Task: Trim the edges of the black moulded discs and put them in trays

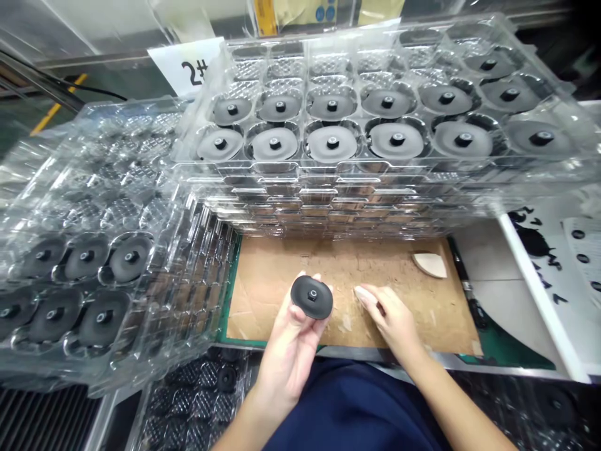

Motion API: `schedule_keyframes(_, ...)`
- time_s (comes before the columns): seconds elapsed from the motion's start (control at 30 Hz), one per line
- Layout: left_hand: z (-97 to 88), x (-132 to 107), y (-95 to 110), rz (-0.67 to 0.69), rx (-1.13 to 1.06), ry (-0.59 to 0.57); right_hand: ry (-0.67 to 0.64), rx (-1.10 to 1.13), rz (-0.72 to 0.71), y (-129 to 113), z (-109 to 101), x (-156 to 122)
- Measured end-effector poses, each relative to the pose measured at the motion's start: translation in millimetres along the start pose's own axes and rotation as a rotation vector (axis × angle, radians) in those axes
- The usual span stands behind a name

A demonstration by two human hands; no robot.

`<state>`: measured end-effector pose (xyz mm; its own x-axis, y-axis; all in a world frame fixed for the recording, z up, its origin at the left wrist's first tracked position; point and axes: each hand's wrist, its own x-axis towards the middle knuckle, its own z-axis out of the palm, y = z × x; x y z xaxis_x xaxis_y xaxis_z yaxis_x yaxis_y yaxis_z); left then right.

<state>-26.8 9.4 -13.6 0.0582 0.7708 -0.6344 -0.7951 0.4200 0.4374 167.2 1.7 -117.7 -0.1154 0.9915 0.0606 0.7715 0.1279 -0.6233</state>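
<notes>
My left hand (292,344) is closed around the edge of a black oval disc (323,302), with the disc's small central post facing up. A little to the right, above the cardboard (357,263), my right hand (397,319) is closed in a pinch. A small white piece (363,293) shows at its fingertips; its kind is unclear. The two hands are apart, and the right one does not touch the disc.
Stacked clear plastic trays (328,166) holding similar discs stand behind the cardboard. Another tray stack (154,269) rises on the left. A pale wedge-shaped piece (431,264) and a black pen-like tool (467,288) lie to the right. A 2# paper sign (188,66) stands at the back.
</notes>
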Motion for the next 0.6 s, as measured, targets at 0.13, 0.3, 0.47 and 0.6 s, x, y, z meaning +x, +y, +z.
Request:
schedule_keyframes(0.13, 0.8, -5.2, -2.3, 0.024, 0.063, -0.028, -0.041, 0.099, -0.019, -0.2, -7.8, 10.1)
schedule_keyframes(0.3, 5.6, -6.6, -10.5, 0.042, 0.132, -0.07, -0.084, 0.247, -0.021, -41.7, -48.2, 28.9)
schedule_keyframes(0.47, 7.1, -9.6, -17.3, 0.009, 0.21, -0.146, 0.01, 0.455, -0.186, -115.2, -85.3, 39.7)
schedule_keyframes(0.6, 8.3, -13.5, -13.2, 0.087, 0.294, -0.042, -0.245, 0.4, -0.346, -137.9, -94.2, 50.0)
